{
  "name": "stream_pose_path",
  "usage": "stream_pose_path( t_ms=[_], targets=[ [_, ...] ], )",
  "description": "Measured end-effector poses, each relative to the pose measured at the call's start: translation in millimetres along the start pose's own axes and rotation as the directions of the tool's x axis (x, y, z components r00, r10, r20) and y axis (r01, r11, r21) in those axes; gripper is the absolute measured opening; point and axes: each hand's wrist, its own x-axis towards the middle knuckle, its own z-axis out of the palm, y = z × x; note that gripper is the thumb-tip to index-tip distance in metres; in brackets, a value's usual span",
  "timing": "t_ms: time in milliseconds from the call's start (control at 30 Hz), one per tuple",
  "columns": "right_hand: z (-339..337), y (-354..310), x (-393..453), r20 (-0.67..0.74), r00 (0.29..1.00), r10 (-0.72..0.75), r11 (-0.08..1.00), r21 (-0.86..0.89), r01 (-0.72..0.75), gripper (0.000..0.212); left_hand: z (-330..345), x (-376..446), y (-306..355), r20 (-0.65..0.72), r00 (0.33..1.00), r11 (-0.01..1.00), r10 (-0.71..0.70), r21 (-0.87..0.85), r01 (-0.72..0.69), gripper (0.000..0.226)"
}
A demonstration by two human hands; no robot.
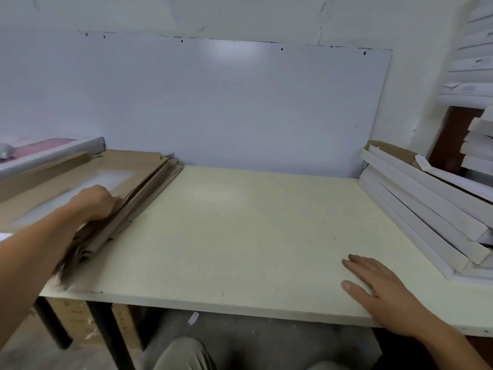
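Note:
A thick stack of flat brown paper bags with clear windows (pixel 88 180) lies on the left side of the cream table (pixel 226 236). My left hand (pixel 93 201) reaches over the stack, and its curled fingers grip the stack's right edge. Flat on the table near the front right edge lies my right hand (pixel 378 287), fingers straight and spread, holding nothing.
A pile of long white flat boxes (pixel 426 209) leans at the table's right side, with more stacked on shelves behind (pixel 477 145). A white panel (pixel 213 108) backs the table. A grey tray (pixel 50 150) sits far left. Cardboard cartons (pixel 72 321) stand under the table.

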Motion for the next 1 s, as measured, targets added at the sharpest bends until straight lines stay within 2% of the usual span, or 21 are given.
stream_pose_path(
  t_ms=[100,200,267,333,433,567,733,800,867,933,1000],
  targets=[
    [0.7,0.1,-0.3,-0.014,1.000,-0.006,1.000,0.014,0.007,0.056,-8.6,-1.7,1.4,0.010,0.999,0.999,-0.036,-0.016,0.036,0.045],
    [1.2,0.2,-0.2,-0.023,1.000,-0.010,1.000,0.021,0.011,0.056,-14.7,-5.9,0.8,0.029,0.995,0.989,-0.096,-0.106,0.099,0.041],
    [1.5,0.2,-0.5,-0.033,0.999,-0.012,1.000,0.018,0.013,0.055,-16.3,-5.7,-1.8,0.047,0.998,0.999,-0.042,0.000,0.042,0.042],
    [1.5,0.2,-1.3,-0.040,0.999,-0.012,1.000,0.020,0.013,0.055,-14.8,-6.3,-1.8,0.060,0.992,0.983,-0.108,-0.144,0.116,0.037],
    [2.0,-0.3,-2.2,-0.049,0.999,-0.016,1.000,0.019,0.016,0.055,-13.0,-2.8,-6.3,0.046,0.991,0.969,-0.123,-0.209,0.130,0.031],
    [1.7,-0.8,-1.7,-0.059,0.998,-0.017,1.000,0.011,0.018,0.054,-24.1,-8.1,-7.0,-0.012,0.990,0.976,-0.143,-0.167,0.139,0.030],
    [2.3,-2.3,-2.1,-0.064,0.998,-0.021,1.000,0.002,0.021,0.054,-42.8,-23.5,6.5,-0.209,0.978,1.000,0.012,0.025,-0.007,0.027],
    [1.9,-2.3,-1.9,-0.061,0.998,-0.018,1.000,0.000,0.018,0.054,-48.5,-36.3,14.7,-0.344,0.936,0.983,0.067,0.184,-0.003,0.014],
    [1.6,-2.3,-2.2,-0.055,0.998,-0.017,1.000,-0.008,0.016,0.054,-52.2,-49.3,22.2,-0.425,0.884,0.944,0.193,0.326,-0.050,0.010],
    [1.8,-2.2,-2.6,-0.049,0.999,-0.016,1.000,-0.010,0.016,0.054,-54.4,-62.9,30.2,-0.455,0.852,0.925,0.259,0.372,-0.082,0.009],
    [1.9,-1.9,-2.6,-0.042,0.999,-0.014,1.000,-0.015,0.013,0.054,-54.4,-79.2,42.0,-0.509,0.785,0.915,0.353,0.362,-0.176,0.007]
  ],
)
